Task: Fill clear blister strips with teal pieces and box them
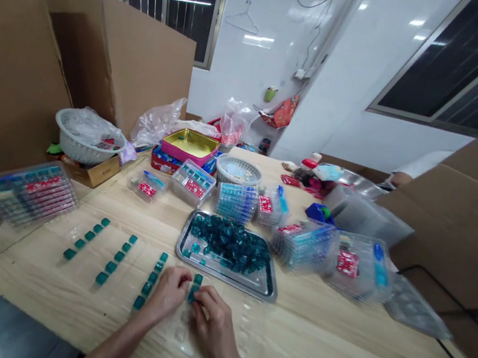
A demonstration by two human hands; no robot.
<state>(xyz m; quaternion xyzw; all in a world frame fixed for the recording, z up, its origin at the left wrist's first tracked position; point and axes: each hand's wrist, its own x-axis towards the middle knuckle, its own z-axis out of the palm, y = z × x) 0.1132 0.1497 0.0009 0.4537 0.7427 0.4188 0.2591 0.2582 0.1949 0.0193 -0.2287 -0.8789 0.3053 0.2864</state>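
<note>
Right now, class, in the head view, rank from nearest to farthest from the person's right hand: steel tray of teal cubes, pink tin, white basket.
From the right hand:
1. Steel tray, just ahead.
2. Pink tin, far side.
3. White basket, far left.

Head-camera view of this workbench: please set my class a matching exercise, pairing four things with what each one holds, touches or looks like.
Things:
1. steel tray
2. white plastic basket
3. pink tin
4. right hand

Descriptions:
A. gold-coloured inside
B. heaped with teal cubes
C. holding a clear plastic bag
D. fingers on one teal cube

Pairs: 1-B, 2-C, 3-A, 4-D
</note>
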